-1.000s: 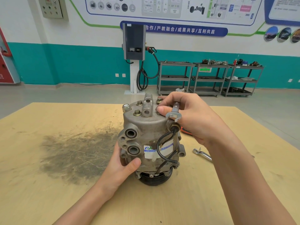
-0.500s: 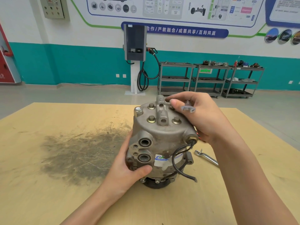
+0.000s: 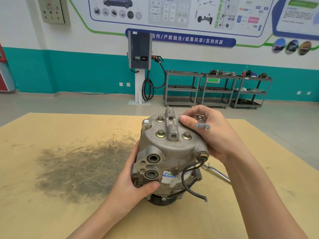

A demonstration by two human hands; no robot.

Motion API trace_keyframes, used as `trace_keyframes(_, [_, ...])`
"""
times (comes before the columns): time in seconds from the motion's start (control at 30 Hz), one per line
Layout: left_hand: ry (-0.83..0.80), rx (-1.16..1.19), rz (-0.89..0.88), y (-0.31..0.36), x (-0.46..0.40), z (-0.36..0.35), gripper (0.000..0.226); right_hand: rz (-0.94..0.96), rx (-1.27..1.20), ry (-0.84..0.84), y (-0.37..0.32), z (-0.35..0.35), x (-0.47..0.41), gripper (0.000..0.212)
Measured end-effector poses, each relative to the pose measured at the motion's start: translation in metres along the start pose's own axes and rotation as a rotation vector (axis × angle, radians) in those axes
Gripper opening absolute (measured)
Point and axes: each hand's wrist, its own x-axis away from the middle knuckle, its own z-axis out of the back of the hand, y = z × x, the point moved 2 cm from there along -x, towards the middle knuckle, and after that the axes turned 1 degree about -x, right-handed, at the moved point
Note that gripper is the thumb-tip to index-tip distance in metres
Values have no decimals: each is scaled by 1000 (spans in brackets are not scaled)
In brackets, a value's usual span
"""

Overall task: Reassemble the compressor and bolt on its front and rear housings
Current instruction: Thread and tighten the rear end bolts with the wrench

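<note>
The grey metal compressor (image 3: 172, 152) stands upright on its black pulley end on the wooden table (image 3: 51, 195). Its top housing shows several brass bolts (image 3: 160, 134) and a raised lug. My left hand (image 3: 136, 183) grips the lower left side beside the two round ports, thumb across the front. My right hand (image 3: 212, 133) lies on the top right edge, thumb pressing the housing, fingers curled round a small open-end wrench (image 3: 202, 125) whose jaw sticks out. Two black wires (image 3: 188, 178) hang loose down the front right.
A second wrench (image 3: 216, 172) lies on the table just right of the compressor, behind my right forearm. A dark grease stain (image 3: 77, 169) covers the table to the left. Metal shelf carts (image 3: 215, 90) and a charging post (image 3: 139, 69) stand far back by the wall.
The compressor has turned and tilted in my hands, so the ports face front and the wires have swung right. My right hand stayed on top with the wrench.
</note>
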Motion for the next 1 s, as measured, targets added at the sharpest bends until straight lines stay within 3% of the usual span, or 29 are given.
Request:
trace_keyframes(0.13, [1,-6,8,-3,-1,1,126,60,-79,-19,6,-1,7,15])
trace_keyframes(0.23, [-11,1,12,-3,-1,1,127,22,-138,15,6,-3,6,6])
trace_keyframes(0.6, [-18,0,12,-5,-1,2,126,25,-200,15,6,-6,6,11])
trace_keyframes(1.0, [-59,32,5,8,0,-5,121,27,-4,94,0,-5,0,14])
